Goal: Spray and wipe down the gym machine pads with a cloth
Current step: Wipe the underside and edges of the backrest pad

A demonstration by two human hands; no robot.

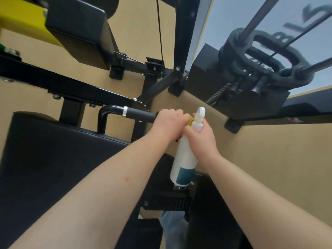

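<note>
Both bare forearms reach up from the bottom of the frame and meet just right of centre, where the left hand (169, 122) curls knuckles-up over a yellow cloth (189, 122) and the right hand (201, 139), touching it, grips the neck of a white spray bottle (185, 159).

The yellow cloth (189, 122) is almost wholly hidden under the left hand (168, 123), by which the end of the handle grip (140, 114) is also covered. The spray bottle (185, 159) is masked at its neck by the right hand (202, 139); its label cannot be read. The large black pad (53, 159) is cut off by the left and bottom edges.
</note>
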